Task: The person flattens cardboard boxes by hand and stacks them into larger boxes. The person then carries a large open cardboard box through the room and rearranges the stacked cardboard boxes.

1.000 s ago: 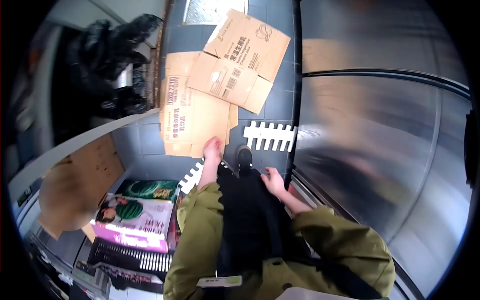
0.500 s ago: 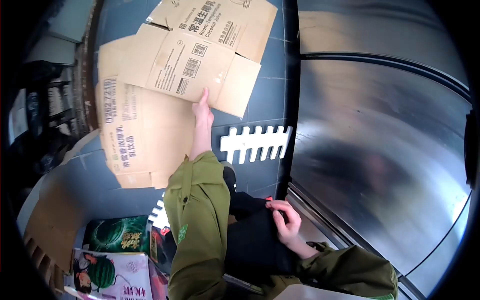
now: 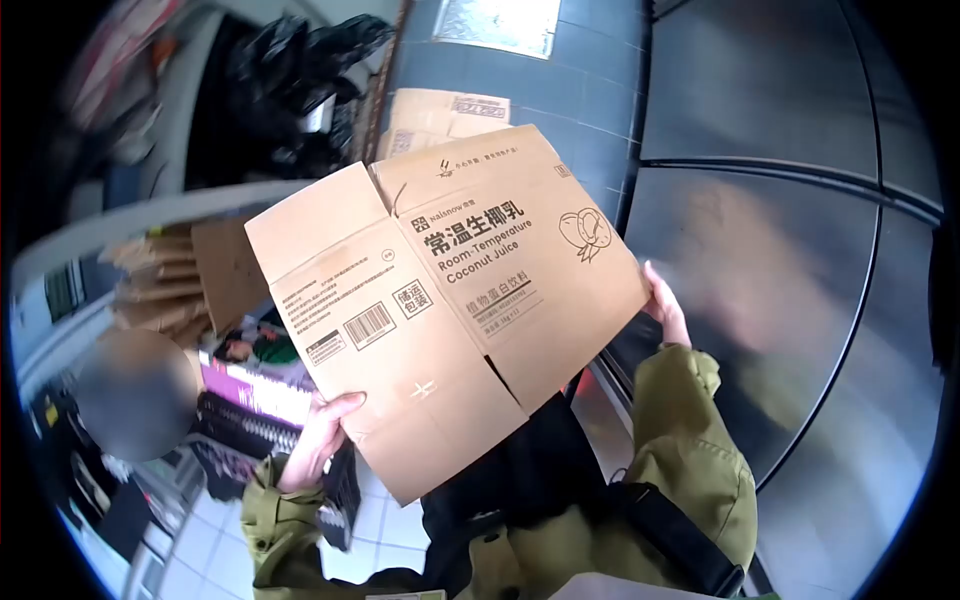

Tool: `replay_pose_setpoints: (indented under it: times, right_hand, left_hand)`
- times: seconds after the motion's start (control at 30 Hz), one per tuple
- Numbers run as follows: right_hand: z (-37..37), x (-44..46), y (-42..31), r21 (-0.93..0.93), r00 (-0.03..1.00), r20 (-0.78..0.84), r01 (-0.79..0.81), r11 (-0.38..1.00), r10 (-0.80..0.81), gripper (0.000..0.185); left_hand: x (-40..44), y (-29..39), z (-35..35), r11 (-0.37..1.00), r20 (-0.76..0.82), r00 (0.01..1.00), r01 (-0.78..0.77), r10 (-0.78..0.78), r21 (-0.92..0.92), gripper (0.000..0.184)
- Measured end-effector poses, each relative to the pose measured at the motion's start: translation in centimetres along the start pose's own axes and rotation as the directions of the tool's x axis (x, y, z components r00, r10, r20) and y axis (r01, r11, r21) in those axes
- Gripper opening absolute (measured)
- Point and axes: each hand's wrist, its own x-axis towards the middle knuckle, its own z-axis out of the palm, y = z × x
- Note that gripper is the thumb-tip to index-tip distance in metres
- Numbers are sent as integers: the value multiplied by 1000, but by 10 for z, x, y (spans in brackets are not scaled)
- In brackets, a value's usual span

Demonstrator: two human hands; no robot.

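A flattened cardboard box point(image 3: 450, 300), printed "Room-Temperature Coconut Juice", is held up in front of me between both hands. My left hand point(image 3: 325, 430) grips its lower left edge, thumb on the printed face and fingers out of sight behind. On the right edge, my right hand point(image 3: 667, 305) is closed round the board. Slits separate the flaps from the main panels, and a barcode shows on the left panel. Behind the top edge, another piece of cardboard point(image 3: 425, 110) lies on the dark tiled floor, mostly covered by the held box.
Steel cabinet doors point(image 3: 740, 280) stand close on my right. To the left are a stack of folded cardboard point(image 3: 165, 280), a black plastic crate point(image 3: 240, 425) and black plastic bags point(image 3: 300, 80). A bright panel point(image 3: 497, 25) lies on the floor ahead.
The coconut juice box has come up off the floor area toward me and turned. My right hand, earlier free near my lap, now holds its right edge. My view has shifted.
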Motion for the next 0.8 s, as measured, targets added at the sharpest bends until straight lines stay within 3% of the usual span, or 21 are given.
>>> replay_pose_setpoints:
  times: [0.03, 0.07, 0.17, 0.2, 0.27, 0.33, 0.43, 0.47, 0.5, 0.57, 0.6, 0.67, 0.7, 0.77, 0.8]
  right_hand:
    - [-12, 25, -23, -190, 992, 81, -81, 978, 98, 68]
    - [-38, 60, -26, -61, 938, 287, -183, 981, 193, 56]
    - [-58, 98, -82, -162, 853, 491, -108, 981, 176, 48]
    - [-57, 119, -93, -202, 865, 453, -136, 970, 216, 46]
    - [-31, 112, -111, -361, 778, 537, -137, 922, 326, 44]
    - [1, 142, -158, -613, 687, 535, -85, 785, 492, 40]
    - [29, 209, -177, -333, 573, 749, -110, 936, 334, 40]
    - [2, 202, -116, -163, 621, 722, -278, 947, 306, 39]
    - [3, 231, -113, -321, 576, 703, -268, 909, 418, 40]
    - [61, 244, -113, -632, 463, 620, -185, 753, 634, 40]
    - [76, 233, -105, -606, 522, 609, -179, 775, 597, 45]
    - [82, 226, -101, -555, 586, 679, 14, 832, 443, 48]
    - [102, 244, -126, -490, 601, 745, 201, 848, 289, 49]
    - [107, 220, -134, -392, 582, 792, 254, 884, 184, 47]
    - [103, 216, -145, -385, 581, 793, 245, 890, 183, 45]
  left_hand:
    - [0, 3, 13, 998, -51, 996, 66, -66, -10, 46]
    - [-5, 4, 36, 998, -70, 996, 60, -63, -37, 46]
    - [-23, 10, 81, 990, -180, 974, 138, -137, -6, 45]
    - [-30, 9, 98, 986, -246, 957, 165, -157, 16, 45]
    - [-33, -17, 62, 992, -264, 957, 126, -120, 6, 46]
    - [-34, -5, 85, 965, -344, 912, 257, -224, 52, 45]
    - [-36, -8, 97, 978, -386, 918, 157, -93, 136, 43]
    - [-34, 10, 88, 954, -337, 925, 244, -175, 173, 43]
    - [-22, 14, 96, 959, -315, 941, 196, -125, 204, 42]
    - [-35, 6, 88, 937, -392, 911, 241, -129, 251, 43]
    - [-45, -1, 94, 930, -448, 884, 267, -132, 253, 44]
    - [-52, -11, 128, 919, -586, 807, 281, -71, 276, 44]
    - [-34, -29, 147, 963, -652, 750, 80, 113, 259, 44]
    - [-44, -52, 192, 953, -767, 564, -189, 304, 238, 42]
    - [-48, -55, 203, 955, -817, 495, -152, 295, 253, 41]
